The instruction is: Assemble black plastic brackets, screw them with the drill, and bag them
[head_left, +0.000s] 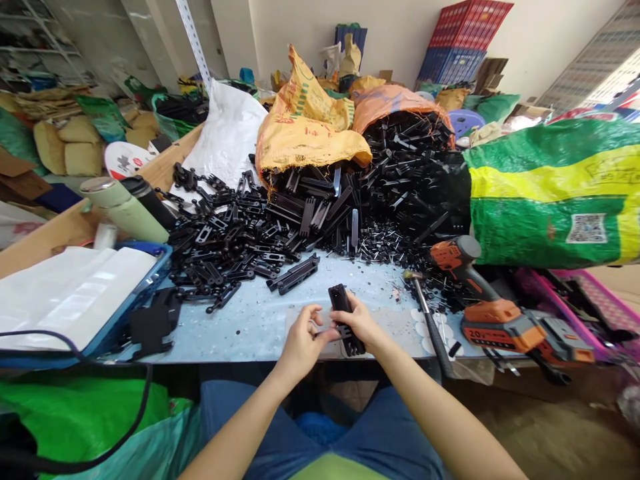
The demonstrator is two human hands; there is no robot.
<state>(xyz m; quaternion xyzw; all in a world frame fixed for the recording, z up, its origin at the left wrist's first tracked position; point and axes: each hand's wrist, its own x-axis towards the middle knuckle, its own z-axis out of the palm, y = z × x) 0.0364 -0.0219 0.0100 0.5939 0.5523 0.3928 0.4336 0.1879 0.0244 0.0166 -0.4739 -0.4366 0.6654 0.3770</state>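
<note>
My right hand (361, 321) grips a long black plastic part (344, 319) held upright over the front edge of the pale blue table (250, 320). My left hand (303, 337) is beside it, fingers pinched at the part's left side, touching it. What the left fingertips pinch is too small to make out. A big heap of similar black plastic parts (240, 233) lies beyond the hands, with a pair of joined pieces (295, 273) lying apart nearer to me.
An orange cordless drill (480, 300) and a hammer (425, 313) lie to the right. Yellow sack (305, 127) and green sack (555, 193) spill parts at the back. A blue tray with white bags (75, 293) and a green bottle (125, 207) stand left.
</note>
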